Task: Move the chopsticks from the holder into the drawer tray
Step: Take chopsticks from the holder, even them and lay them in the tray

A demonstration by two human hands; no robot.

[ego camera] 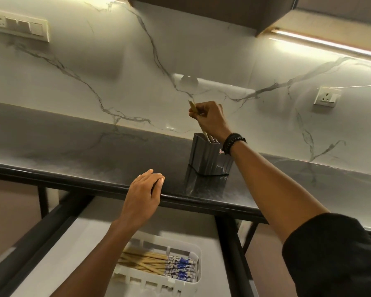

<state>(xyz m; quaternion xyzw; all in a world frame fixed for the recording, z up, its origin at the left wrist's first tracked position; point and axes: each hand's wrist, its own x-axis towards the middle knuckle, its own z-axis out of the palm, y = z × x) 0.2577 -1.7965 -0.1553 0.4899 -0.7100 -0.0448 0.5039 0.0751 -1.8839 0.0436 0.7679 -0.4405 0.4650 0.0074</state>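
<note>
Head view, lowest in the frame: the open drawer (58,243) holds a white tray (196,252) at lower centre, and a batch of chopsticks already lies in it, the pale ends pointing left and the blue-patterned ends (181,267) bunched to the right. Use that as your guide and lay the next ones the same way, parallel, so they nest rather than cross.

Just above the tray, your left hand (141,199) rests on the front edge of the dark countertop (73,146), fingers loosely curled and holding nothing. It is well placed to steady you, and it could steady the holder if that starts to lift or tip.

Farther back, right of centre, the grey ribbed holder (208,156) stands upright on the counter. Your right hand (210,118) is closed around a small bundle of chopsticks (194,108). Their pale tips poke out at the top of your fist while the lower ends are down inside the holder. How many you have is hard to tell, and a few more may remain beside them.

Draw them out along their own slant, not sideways against the rim, and keep the fist firm so none slips back. Clear the rim fully before swinging down toward the tray.
</note>
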